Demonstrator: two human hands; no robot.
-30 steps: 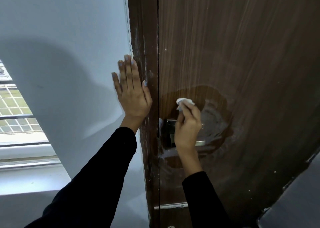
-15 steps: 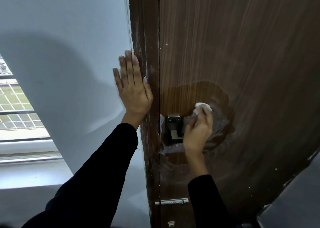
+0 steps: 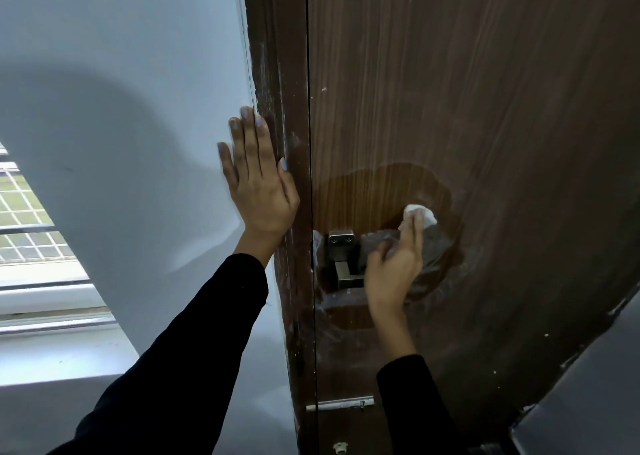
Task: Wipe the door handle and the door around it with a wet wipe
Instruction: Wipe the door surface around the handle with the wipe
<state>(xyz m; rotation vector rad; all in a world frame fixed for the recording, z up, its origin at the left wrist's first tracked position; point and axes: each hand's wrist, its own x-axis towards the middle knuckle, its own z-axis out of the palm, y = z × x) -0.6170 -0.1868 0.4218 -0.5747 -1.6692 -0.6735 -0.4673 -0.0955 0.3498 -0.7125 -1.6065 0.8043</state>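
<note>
My right hand (image 3: pixel 393 274) presses the pinched wet wipe (image 3: pixel 419 214) onto the door (image 3: pixel 485 108) beside the door handle (image 3: pixel 343 257); a damp patch surrounds it, dusty streaks remain beyond.

Crumpled white wipe (image 3: pixel 419 215) against damp door (image 3: pixel 485 108)

The door (image 3: pixel 485 108) fills the right side, with its frame (image 3: pixel 277 73) running down just left of it and the wall (image 3: pixel 121 91) further left. A window (image 3: pixel 31 219) sits at the far left, below the wall's slant. The left hand (image 3: pixel 258 186) lies flat where wall meets frame. The door handle (image 3: pixel 341 259) sits near the door's left edge, and the right hand (image 3: pixel 394 267) is just right of it, pressing the wet wipe (image 3: pixel 419 214) against the door above and right of the handle. A small latch (image 3: pixel 341 402) lies lower on the door.
</note>
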